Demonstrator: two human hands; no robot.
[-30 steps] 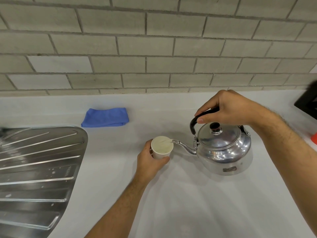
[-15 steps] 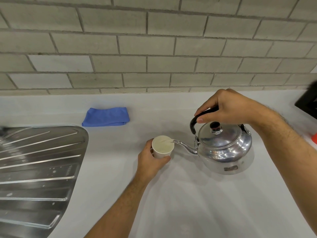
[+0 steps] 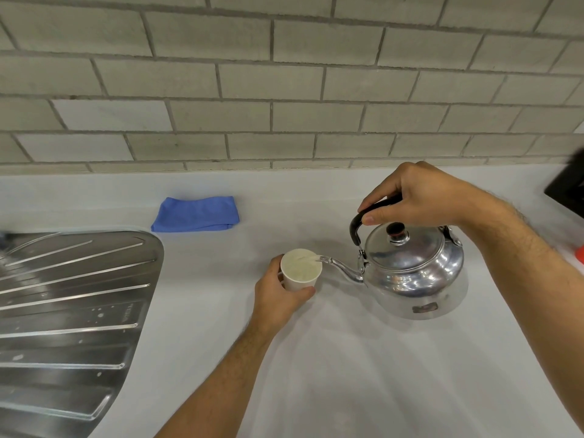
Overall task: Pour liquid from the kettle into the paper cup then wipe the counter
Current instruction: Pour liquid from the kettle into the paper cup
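A shiny metal kettle (image 3: 414, 276) with a black handle and a black lid knob is tilted to the left over the white counter (image 3: 347, 368). My right hand (image 3: 417, 194) grips the handle from above. The spout tip sits over the rim of a small white paper cup (image 3: 300, 270), and a thin stream runs into it. My left hand (image 3: 278, 298) wraps the cup from the near left side and holds it upright on the counter. A folded blue cloth (image 3: 196, 214) lies apart at the back left.
A ribbed steel sink drainboard (image 3: 69, 311) covers the left side. A grey brick wall (image 3: 284, 90) rises behind the counter. A black object (image 3: 568, 184) and a small orange-red thing (image 3: 580, 252) sit at the right edge.
The kettle stays tipped with its spout over the cup. Both hands keep their grip; nothing has visibly shifted beyond a slight camera move.
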